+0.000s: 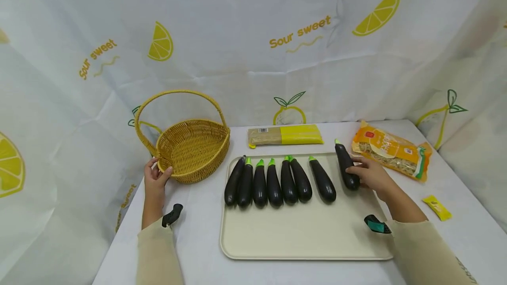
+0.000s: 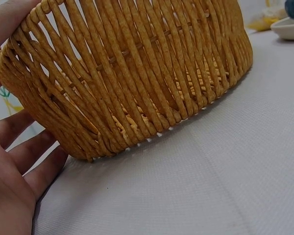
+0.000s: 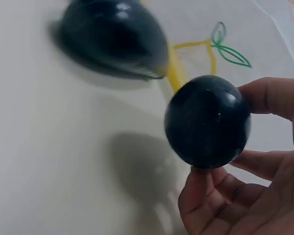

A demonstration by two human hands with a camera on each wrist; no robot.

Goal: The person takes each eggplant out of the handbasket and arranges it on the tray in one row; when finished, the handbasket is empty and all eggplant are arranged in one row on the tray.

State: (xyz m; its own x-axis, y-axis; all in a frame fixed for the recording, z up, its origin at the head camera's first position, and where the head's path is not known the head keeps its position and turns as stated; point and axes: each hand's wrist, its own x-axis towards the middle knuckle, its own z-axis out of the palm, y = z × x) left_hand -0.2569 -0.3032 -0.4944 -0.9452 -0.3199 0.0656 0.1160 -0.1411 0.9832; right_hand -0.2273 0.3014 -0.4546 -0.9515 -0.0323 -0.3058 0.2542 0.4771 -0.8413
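My right hand grips a dark eggplant between thumb and fingers at the tray's right end. In the right wrist view, the rounded end of this eggplant hangs above its shadow on the tray. Several more eggplants with green stem ends, such as one eggplant, lie side by side on the beige tray. Over on the left, my left hand holds the near left side of a wicker basket, thumb at the rim and fingers against the outer wall. No contents show inside the basket.
Behind the tray lies a flat yellow-and-tan packet. An orange food bag sits at the back right, with a small yellow wrapped packet nearer. The basket's tall handle arches upward. A printed curtain hangs behind the white table.
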